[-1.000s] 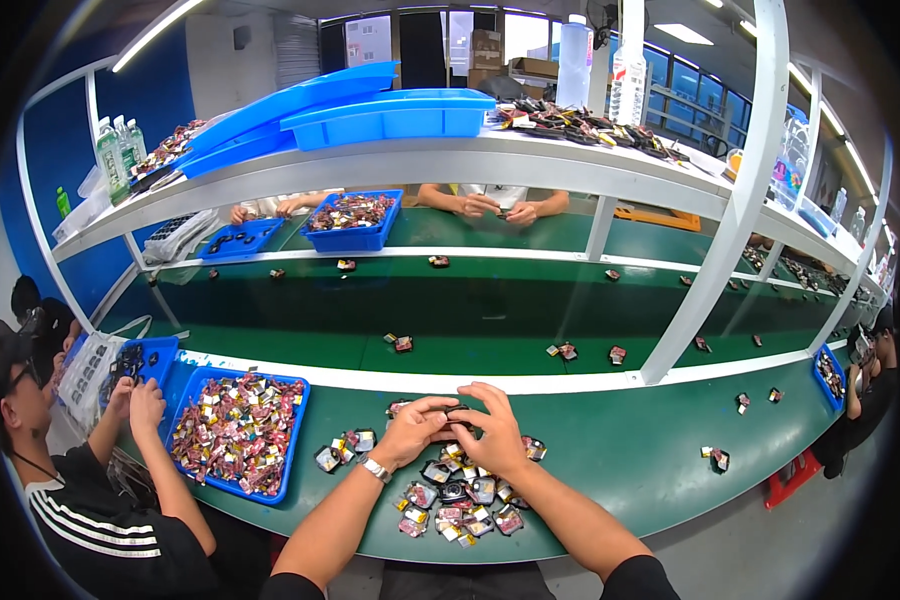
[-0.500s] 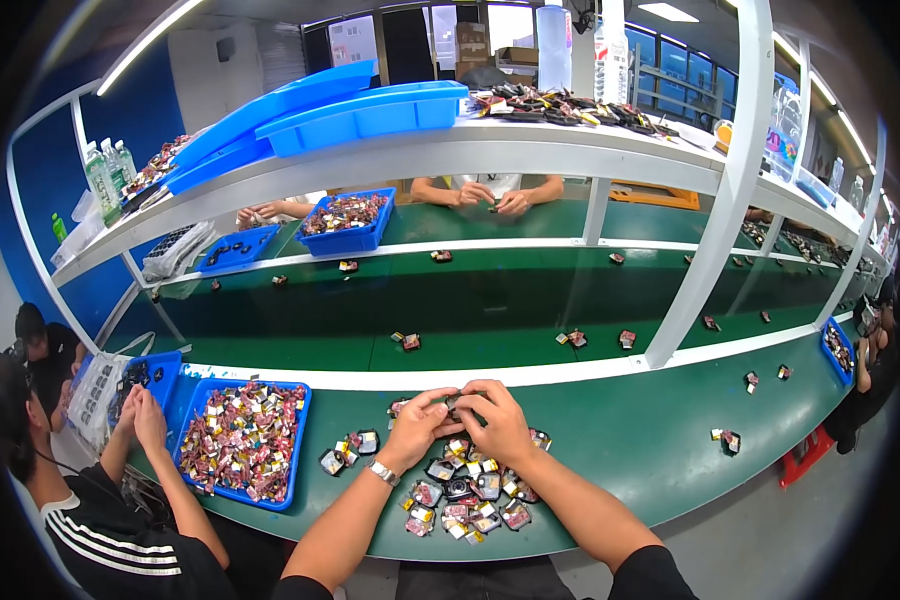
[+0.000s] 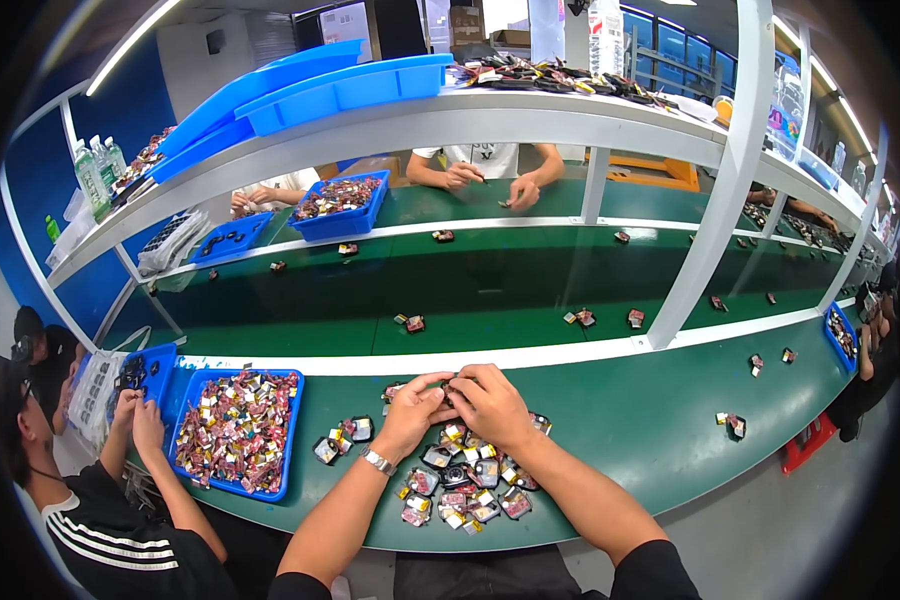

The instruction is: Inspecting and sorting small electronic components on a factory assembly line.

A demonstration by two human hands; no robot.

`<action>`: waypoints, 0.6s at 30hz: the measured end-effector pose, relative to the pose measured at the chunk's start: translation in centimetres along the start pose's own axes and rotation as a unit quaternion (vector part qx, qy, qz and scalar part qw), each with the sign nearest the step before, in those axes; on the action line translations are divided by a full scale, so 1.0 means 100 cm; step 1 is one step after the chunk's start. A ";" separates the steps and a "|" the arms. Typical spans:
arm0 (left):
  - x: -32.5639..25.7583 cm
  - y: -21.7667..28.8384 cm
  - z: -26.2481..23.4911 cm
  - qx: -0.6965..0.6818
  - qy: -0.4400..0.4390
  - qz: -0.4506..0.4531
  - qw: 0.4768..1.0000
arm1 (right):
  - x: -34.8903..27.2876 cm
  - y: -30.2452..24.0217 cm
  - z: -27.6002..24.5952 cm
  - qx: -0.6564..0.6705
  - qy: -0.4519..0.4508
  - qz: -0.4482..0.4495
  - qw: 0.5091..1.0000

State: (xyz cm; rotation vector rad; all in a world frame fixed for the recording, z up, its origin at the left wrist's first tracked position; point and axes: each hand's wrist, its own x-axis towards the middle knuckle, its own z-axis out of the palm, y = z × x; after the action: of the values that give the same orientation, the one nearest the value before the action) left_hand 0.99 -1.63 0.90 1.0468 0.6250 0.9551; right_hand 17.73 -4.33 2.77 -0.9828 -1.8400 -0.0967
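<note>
My left hand point(image 3: 411, 416), with a metal-banded watch at the wrist, and my right hand point(image 3: 496, 412) meet above the green table. Both are closed, fingertips pinching one small dark electronic piece point(image 3: 451, 393), mostly covered by the fingers. Below and between my forearms lies a pile of small electronic assemblies point(image 3: 457, 483), dark-rimmed with reddish boards and white-and-yellow parts. A smaller group of such assemblies point(image 3: 342, 438) rests left of my left wrist.
A blue tray point(image 3: 295, 430) heaped with similar parts stands left, beside a seated co-worker point(image 3: 100, 510). A white rail point(image 3: 530, 358) and post point(image 3: 715, 210) border the green belt point(image 3: 510, 290), which carries scattered assemblies. Overhead, a shelf point(image 3: 530, 118) holds blue trays. Another person's hands point(image 3: 520, 192) work opposite.
My hands stay together, the right fingers slightly shifted around the piece. The view has tilted a little. Pieces on the belt have drifted right, and the opposite person's hands have moved apart.
</note>
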 end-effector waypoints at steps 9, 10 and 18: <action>0.001 -0.004 0.005 0.053 0.026 0.028 0.998 | -0.004 0.001 0.007 0.006 -0.002 0.010 1.000; 0.001 -0.005 0.003 0.068 0.040 0.038 0.996 | -0.004 0.000 0.007 0.007 -0.005 0.011 1.000; 0.005 -0.014 0.003 0.180 0.072 0.097 0.976 | -0.001 0.003 0.006 0.203 -0.031 0.232 0.951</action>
State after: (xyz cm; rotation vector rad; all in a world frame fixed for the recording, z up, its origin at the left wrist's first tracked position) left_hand 1.93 -1.54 -0.26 1.3883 0.8498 1.1214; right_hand 17.51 -3.94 2.32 -1.0983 -1.5495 0.5827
